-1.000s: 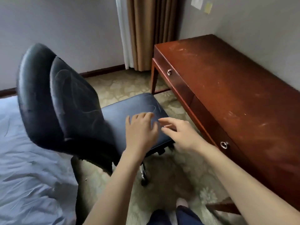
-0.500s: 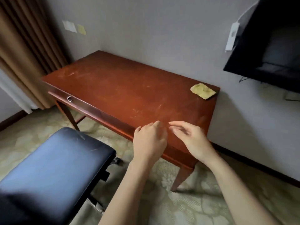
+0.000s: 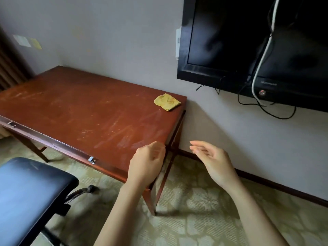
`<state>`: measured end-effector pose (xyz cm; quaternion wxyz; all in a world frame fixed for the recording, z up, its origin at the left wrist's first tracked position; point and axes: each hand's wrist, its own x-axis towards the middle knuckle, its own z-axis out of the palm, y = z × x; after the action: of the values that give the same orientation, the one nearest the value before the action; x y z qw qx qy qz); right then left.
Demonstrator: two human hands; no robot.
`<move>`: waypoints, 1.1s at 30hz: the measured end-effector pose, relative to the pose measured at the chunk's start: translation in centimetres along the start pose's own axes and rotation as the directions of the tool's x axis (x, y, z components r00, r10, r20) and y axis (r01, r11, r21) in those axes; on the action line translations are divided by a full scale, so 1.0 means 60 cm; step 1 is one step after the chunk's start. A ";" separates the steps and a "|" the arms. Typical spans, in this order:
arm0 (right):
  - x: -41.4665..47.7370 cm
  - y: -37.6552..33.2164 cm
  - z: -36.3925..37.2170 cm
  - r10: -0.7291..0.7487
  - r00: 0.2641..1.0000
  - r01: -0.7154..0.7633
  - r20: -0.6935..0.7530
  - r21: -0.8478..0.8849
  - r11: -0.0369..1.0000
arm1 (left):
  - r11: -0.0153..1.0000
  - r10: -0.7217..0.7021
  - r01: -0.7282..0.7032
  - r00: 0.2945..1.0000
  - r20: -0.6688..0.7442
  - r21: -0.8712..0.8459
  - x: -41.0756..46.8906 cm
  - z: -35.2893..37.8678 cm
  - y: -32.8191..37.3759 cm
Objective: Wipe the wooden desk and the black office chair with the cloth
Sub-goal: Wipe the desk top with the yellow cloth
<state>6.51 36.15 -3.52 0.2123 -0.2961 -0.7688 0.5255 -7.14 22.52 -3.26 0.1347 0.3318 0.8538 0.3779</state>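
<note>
1. The black chair [image 3: 30, 189] sits lower left, its seat apart from the desk's front edge, with carpet [image 3: 204, 210] between them.
2. The wooden desk [image 3: 79, 107] stands against the wall. Its drawer front with 2 metal handles [image 3: 91, 160] is closed, so the contents are hidden.
3. The left hand [image 3: 146, 164] hovers at the desk's near right corner, fingers loosely curled, holding nothing.
4. The yellow cloth [image 3: 167, 102] lies crumpled at the far right corner, near the edge.
5. The right hand [image 3: 211, 160], fingers relaxed and slightly spread, hangs empty over open carpet.
</note>
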 end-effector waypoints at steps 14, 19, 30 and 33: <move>0.114 0.095 -0.030 0.086 0.994 -0.087 0.062 0.025 0.996 | 0.999 -0.044 0.043 0.998 0.036 0.027 0.142 0.083 0.004; 0.202 0.100 -0.023 0.087 0.990 -0.082 0.112 -0.054 0.995 | 0.997 -0.074 0.073 0.996 0.048 0.015 0.228 0.088 -0.004; 0.453 0.156 0.094 0.339 0.910 -0.308 0.238 -0.159 0.938 | 0.962 -0.273 0.272 0.958 0.091 0.020 0.368 0.091 -0.083; 0.542 0.185 0.106 0.397 0.897 -0.350 0.193 -0.238 0.906 | 0.941 -0.338 0.336 0.937 0.089 0.042 0.398 0.093 -0.105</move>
<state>-18.86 56.88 -15.66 -0.0169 -0.3934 -0.7652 0.5093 -25.13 38.47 -11.19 0.2334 0.1999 0.8955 0.3220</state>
